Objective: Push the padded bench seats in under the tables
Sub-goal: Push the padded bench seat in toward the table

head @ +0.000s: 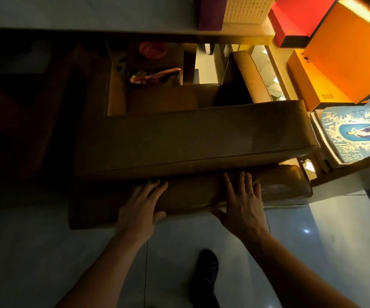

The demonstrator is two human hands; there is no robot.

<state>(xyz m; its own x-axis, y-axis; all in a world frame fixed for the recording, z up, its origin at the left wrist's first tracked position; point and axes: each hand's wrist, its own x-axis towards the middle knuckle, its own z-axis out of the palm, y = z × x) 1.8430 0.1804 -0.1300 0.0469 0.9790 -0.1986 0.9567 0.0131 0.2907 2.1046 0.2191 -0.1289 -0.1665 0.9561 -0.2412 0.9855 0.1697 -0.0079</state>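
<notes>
A long brown padded bench seat (pixel 190 194) lies across the floor right in front of me. A second, larger padded bench (pixel 190 138) sits just behind and above it, partly over it. My left hand (pixel 142 205) rests flat on the near seat's front edge, fingers spread on the cushion. My right hand (pixel 239 203) lies flat on the same cushion a little to the right, thumb on the front edge. More brown padded seats (pixel 170 98) stand further back in the dim space below a table edge (pixel 113 33).
Orange boxes (pixel 346 63) and a red box (pixel 299 16) are stacked at the right, with a blue printed package (pixel 357 132) on a low shelf beside the benches. My dark shoe (pixel 206 270) stands on the glossy tile floor (pixel 46 252). The left side is dark.
</notes>
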